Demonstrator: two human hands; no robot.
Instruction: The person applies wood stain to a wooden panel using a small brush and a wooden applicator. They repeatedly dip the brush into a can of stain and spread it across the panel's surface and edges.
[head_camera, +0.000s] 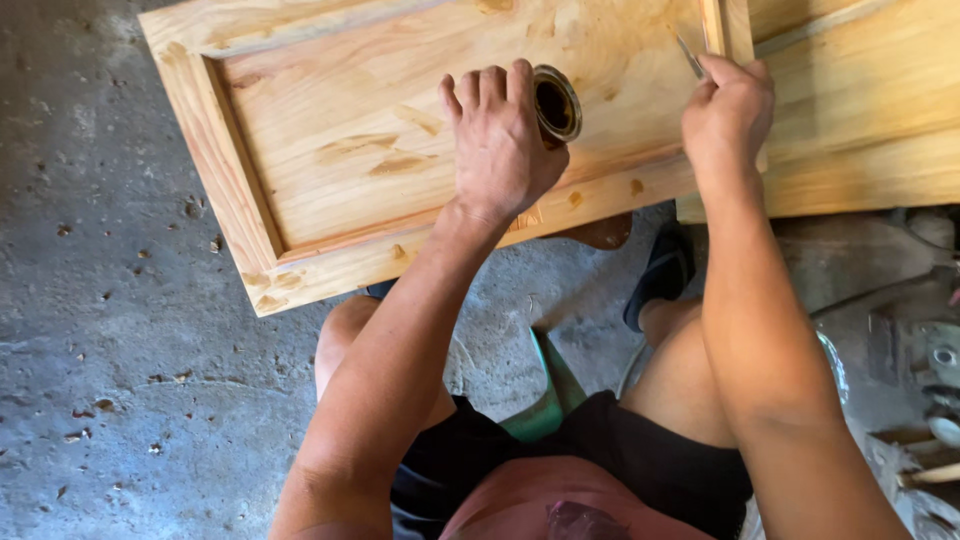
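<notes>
Grey concrete floor under a pale wooden door panel.
The left hand wraps a small round tin of dark brown liquid on the panel's lower frame; the right hand pinches a thin metal blade at the panel's right rail.

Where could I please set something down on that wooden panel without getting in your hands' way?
The recessed field of the wooden panel is bare left of the left hand. It is crowded between the small open can and the right hand with its thin tool.
</notes>
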